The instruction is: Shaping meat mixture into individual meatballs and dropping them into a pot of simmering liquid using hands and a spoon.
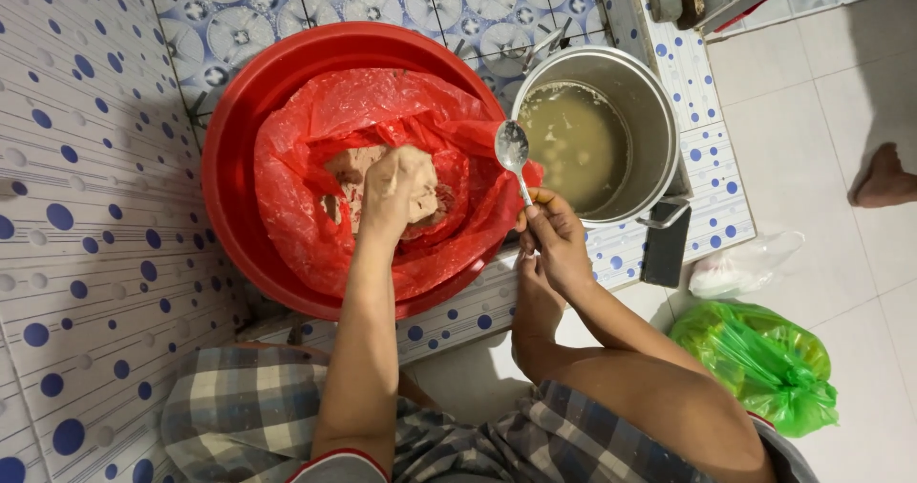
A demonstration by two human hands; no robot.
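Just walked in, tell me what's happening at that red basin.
A person crouches over a red basin lined with a red plastic bag. The left hand is pressed into a pale, pinkish mass inside the bag. The right hand holds a metal spoon upright beside a steel pot of cloudy liquid. A green bag lies on the floor.

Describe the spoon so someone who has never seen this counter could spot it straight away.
Find the big red basin lined with a red plastic bag, then look to the steel pot of cloudy liquid beside it. Between them the right hand holds a metal spoon upright by its handle, the only shiny utensil here, bowl up over the bag's edge.
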